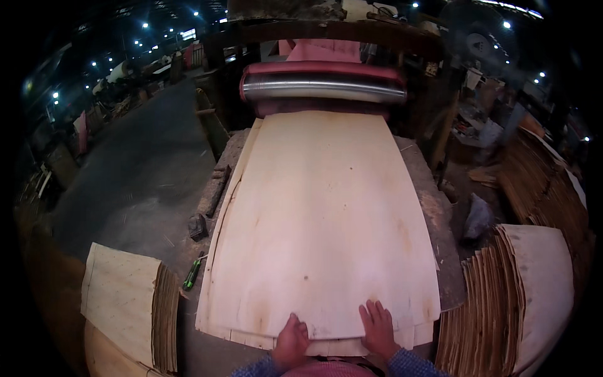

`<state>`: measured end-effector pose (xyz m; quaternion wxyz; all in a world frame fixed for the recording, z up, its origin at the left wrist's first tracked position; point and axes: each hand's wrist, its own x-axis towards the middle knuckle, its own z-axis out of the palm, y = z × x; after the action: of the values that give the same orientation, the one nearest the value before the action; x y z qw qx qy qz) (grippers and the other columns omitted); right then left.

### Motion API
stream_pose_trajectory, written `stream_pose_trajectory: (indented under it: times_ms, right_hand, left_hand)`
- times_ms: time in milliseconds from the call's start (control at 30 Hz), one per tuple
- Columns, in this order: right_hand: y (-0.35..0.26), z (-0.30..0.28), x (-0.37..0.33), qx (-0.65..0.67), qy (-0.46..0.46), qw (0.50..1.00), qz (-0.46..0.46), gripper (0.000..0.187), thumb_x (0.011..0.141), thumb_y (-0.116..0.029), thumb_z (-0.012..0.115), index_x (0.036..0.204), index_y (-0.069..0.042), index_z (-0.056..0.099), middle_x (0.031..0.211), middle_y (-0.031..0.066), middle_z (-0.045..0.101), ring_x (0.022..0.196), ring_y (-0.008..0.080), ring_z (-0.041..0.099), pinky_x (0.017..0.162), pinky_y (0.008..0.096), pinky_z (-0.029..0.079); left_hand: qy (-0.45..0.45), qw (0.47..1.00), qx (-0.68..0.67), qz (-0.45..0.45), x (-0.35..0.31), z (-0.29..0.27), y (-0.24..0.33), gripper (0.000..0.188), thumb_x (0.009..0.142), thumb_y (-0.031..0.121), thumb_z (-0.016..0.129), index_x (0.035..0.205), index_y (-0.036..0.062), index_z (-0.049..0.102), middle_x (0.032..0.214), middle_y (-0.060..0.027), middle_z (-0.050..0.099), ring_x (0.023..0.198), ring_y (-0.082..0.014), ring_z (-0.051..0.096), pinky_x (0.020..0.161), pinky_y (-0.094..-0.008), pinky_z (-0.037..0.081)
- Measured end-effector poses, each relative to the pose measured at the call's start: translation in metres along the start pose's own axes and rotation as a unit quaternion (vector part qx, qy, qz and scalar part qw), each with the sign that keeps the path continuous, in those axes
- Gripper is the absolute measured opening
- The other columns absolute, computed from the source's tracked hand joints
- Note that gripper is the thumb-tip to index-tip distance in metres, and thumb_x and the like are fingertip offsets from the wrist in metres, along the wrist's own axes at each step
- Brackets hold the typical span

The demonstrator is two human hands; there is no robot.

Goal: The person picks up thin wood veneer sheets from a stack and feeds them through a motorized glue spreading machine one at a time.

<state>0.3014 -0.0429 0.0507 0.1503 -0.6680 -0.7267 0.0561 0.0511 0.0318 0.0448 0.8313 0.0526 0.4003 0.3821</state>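
Note:
A large pale wood veneer sheet (326, 213) stretches from in front of me to a roller machine (323, 88) with a shiny metal roller and red-pink rollers. Its far end meets the rollers. More sheets (235, 336) show beneath it along the left and near edges. At the near edge my left hand (292, 342) is closed on the sheet, thumb side up and fingers curled. To its right, my right hand (379, 330) rests on the same edge with its fingers stretched out flat on the top.
Veneer stacks stand at the left (122, 295) and right (540, 270), with a taller stack (543, 179) behind the right one. A green-handled knife-like tool (192, 274) lies left of the sheets, near a dark block (198, 227). Grey floor (141, 169) extends at the left.

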Motion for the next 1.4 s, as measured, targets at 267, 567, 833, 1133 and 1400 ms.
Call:
stream_pose_trajectory:
  times_ms: [267,567,833,1133,1400]
  right_hand:
    - [0.105,0.09,0.196,-0.075,0.078,0.994,-0.021,0.072,0.073,-0.004,0.056,0.144,-0.008,0.042,0.151,0.018,0.035,0.14,0.0406,0.03,0.106,0.0628,0.027]
    - [0.172,0.084,0.338,-0.076,0.055,0.994,0.062,0.066,0.086,-0.025,0.066,0.146,-0.014,0.04,0.152,0.013,0.036,0.139,0.0383,0.033,0.107,0.0563,0.034]
    - [0.126,0.093,0.183,-0.054,0.119,0.991,0.008,0.057,0.09,-0.025,0.063,0.141,-0.007,0.046,0.148,0.0184,0.04,0.137,0.0403,0.035,0.108,0.0534,0.032]
    - [0.034,0.057,-0.067,0.009,-0.006,0.997,0.079,0.071,0.081,-0.029,0.074,0.14,-0.004,0.046,0.148,0.0236,0.038,0.138,0.044,0.033,0.11,0.0552,0.028]
    - [-0.042,0.054,-0.081,0.012,-0.071,0.996,0.043,0.081,0.072,-0.037,0.08,0.14,-0.008,0.047,0.15,0.0185,0.037,0.139,0.0432,0.03,0.109,0.0585,0.027]
  left_hand:
    - [0.077,0.982,0.101,0.139,0.02,-0.075,0.067,0.028,0.099,0.023,0.047,0.109,0.0014,0.062,0.095,-0.0049,0.064,0.078,-0.0123,0.059,0.065,-0.0249,0.048]
    - [0.409,0.799,0.382,0.218,-0.001,-0.166,0.124,0.043,0.09,0.034,0.064,0.118,0.0013,0.065,0.1,-0.0096,0.068,0.09,-0.0181,0.064,0.08,-0.0326,0.05]
    - [0.536,0.562,0.596,0.204,0.03,-0.19,0.141,0.046,0.084,0.032,0.066,0.117,0.0,0.064,0.118,-0.0232,0.064,0.11,-0.0389,0.061,0.099,-0.0416,0.047]
    - [0.411,0.892,0.017,0.189,-0.045,-0.21,0.07,0.022,0.097,0.027,0.058,0.091,0.0059,0.059,0.081,-0.0058,0.064,0.067,-0.0176,0.062,0.055,-0.0309,0.052]
    - [0.166,0.931,-0.219,0.239,-0.073,-0.169,0.075,0.025,0.097,0.033,0.062,0.086,0.0117,0.055,0.073,-0.0005,0.062,0.063,-0.0097,0.061,0.05,-0.0209,0.049]
